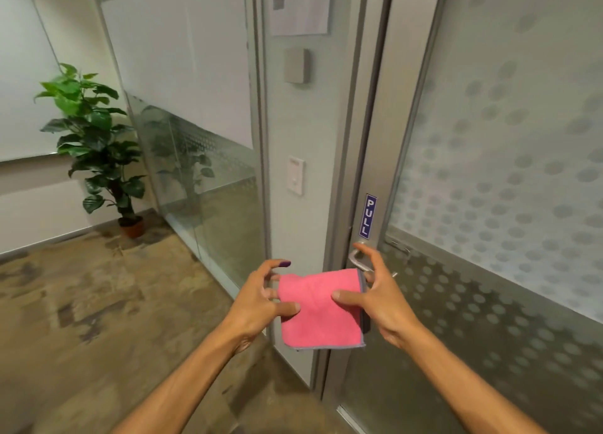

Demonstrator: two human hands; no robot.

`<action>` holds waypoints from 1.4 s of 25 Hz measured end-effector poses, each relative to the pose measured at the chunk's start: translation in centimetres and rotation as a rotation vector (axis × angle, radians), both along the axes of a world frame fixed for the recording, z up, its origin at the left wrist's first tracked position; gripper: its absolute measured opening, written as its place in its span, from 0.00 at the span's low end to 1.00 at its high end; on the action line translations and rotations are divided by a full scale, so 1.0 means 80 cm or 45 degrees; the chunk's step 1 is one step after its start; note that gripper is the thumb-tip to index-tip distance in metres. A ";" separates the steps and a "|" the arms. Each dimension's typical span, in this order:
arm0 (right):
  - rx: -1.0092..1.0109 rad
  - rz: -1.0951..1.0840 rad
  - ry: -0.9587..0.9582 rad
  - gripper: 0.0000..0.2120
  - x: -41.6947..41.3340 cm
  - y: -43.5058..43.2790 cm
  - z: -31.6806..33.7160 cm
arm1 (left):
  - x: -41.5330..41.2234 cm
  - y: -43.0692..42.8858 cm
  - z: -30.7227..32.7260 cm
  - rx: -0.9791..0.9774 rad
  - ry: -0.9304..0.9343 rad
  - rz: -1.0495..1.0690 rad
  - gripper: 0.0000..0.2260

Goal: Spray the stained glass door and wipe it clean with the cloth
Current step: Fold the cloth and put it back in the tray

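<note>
A folded pink cloth (321, 309) with a grey hem is held between both my hands in front of the door frame. My left hand (261, 298) pinches its left edge with the thumb on top. My right hand (380, 298) grips its right edge, thumb pressed on the cloth. The glass door (509, 179) with frosted dot film fills the right side, its metal lever handle (357, 257) just behind my right fingers. No spray bottle is in view.
A blue PULL sticker (368, 215) sits on the door's metal stile. A light switch (296, 175) and grey box (297, 65) are on the wall strip. A potted plant (98, 146) stands in the left corner by a glass partition (202, 172). Patterned floor (98, 303) lies left.
</note>
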State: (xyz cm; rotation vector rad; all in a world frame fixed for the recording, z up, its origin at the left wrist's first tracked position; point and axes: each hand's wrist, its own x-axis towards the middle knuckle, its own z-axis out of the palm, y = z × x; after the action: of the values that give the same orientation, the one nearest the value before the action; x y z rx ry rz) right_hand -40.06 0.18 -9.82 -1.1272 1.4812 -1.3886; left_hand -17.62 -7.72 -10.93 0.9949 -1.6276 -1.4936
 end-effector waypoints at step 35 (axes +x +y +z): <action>-1.546 0.870 1.160 0.16 0.496 -0.340 -0.117 | 0.533 -0.096 -0.079 -1.260 -1.347 0.469 0.23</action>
State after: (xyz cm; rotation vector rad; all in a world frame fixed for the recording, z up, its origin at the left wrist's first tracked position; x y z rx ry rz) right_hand -0.35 -27.05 -19.17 -2.9519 0.4008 -1.2384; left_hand 24.99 -15.41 -17.21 1.3975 -2.2774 0.2852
